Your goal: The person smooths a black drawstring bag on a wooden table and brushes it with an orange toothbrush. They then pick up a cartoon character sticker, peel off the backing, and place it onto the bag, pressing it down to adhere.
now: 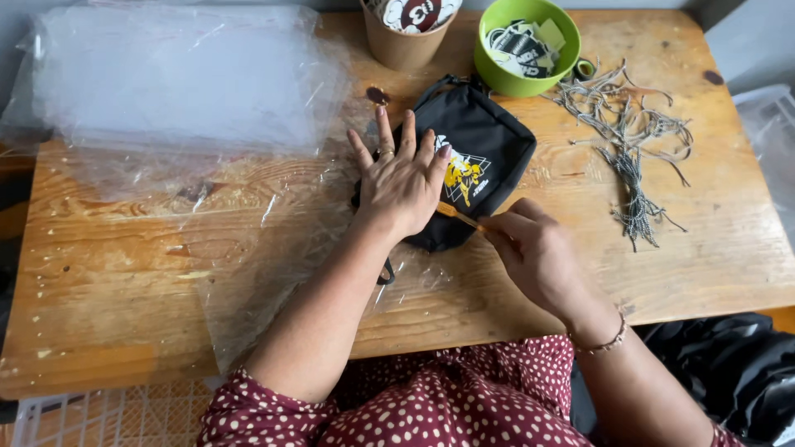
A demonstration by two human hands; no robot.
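Nearest, the person's lap in a dark red dotted dress fills the bottom edge, cut off by the frame. Bottom left, a white crate (91, 414) shows only its top grid below the bench (108, 290). Bottom right, dark cloth (729, 364) lies bunched beside the right arm; what it is cannot be made out.

The right hand (530, 248) is closed, its fingertips pinched on a thin orange tab (458, 217) at the near right edge of the pouch (484, 153). Where the tab joins the pouch is hidden under the left hand. The left hand (402, 182) lies flat and open, fingers spread, pressing on the left half of the pouch and gripping nothing. The black pouch sits at the bench's middle, with a white and yellow print on its face, partly covered by the fingers. Its near end and a short strap loop (386, 273) show under the left wrist.

A clear plastic sheet (273, 257) lies under the pouch and spreads near and left; its edges are hard to trace against the wood. Far left, a stack of clear bags (174, 74) overhangs the bench's edge.

Right of the pouch, well apart, lies a tangle of grey cords (629, 141). At the far edge stand a brown paper cup (402, 45) and a green bowl (526, 45), both cut off at the top. Both hold small printed pieces, too small to tell.
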